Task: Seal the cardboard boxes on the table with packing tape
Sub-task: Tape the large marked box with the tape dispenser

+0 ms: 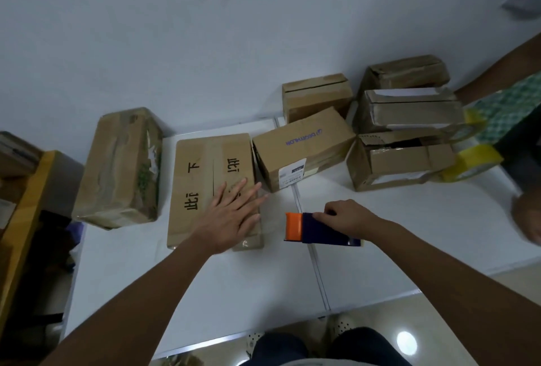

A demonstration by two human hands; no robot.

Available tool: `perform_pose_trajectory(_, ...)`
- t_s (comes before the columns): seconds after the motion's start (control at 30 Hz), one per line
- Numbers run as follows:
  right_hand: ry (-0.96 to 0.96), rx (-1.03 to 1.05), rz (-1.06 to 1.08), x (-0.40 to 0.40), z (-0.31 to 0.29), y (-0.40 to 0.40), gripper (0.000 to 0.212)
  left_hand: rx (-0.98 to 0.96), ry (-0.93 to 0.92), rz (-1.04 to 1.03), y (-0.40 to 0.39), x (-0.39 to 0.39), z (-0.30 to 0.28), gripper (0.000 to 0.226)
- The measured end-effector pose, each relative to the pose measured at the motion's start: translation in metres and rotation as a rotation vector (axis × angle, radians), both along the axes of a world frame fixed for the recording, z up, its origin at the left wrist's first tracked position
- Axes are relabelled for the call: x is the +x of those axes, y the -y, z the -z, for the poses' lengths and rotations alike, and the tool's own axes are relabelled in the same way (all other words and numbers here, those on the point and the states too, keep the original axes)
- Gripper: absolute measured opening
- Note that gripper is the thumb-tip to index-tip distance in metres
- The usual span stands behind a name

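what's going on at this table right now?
A person is taping up boxes. The left hand lies flat on the flat box with black characters, holding it down. The right hand grips a tape dispenser with an orange end, beside that box and not yet on it. Several more boxes sit behind, one at the right still with its flaps open. Yellow tape rolls lie by a second person's arm.

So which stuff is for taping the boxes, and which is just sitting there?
For the job: flat box under the left hand; tape dispenser in the right hand; purple-print box; yellow tape rolls.
Just there: wooden furniture; another person's arm.
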State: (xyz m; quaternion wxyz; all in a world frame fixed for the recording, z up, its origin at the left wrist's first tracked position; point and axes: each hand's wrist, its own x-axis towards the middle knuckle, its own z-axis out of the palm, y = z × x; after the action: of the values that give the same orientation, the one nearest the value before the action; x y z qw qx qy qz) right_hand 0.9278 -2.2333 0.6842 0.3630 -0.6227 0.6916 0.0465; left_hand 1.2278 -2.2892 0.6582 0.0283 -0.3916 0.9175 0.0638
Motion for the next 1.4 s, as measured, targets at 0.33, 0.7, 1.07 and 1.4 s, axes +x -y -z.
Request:
perform_pose_trajectory(0.33,-0.188,-0.217,-0.115,0.04,0.013,-0.002,0.044,-0.009,-0.008,-0.02,0.0,-0.002,0.005,0.054)
perform_pose_trajectory(0.7,-0.391,-0.088,-0.007,0.031,0.019,0.014,0.034,-0.023,0.004,-0.098,-0.008,-0.004,0.006,0.056)
perform_pose_trajectory(1.07,-0.176,-0.089,0.26,0.045,0.049,0.006,0.033,0.116,-0.077,-0.123,-0.002,-0.004,-0.001,0.061)
perform_pose_trajectory(1.4,0.988,0.077,0.77,0.102,0.03,0.002,0.055,0.311,-0.267,-0.156,-0.003,0.03,-0.029,0.056)
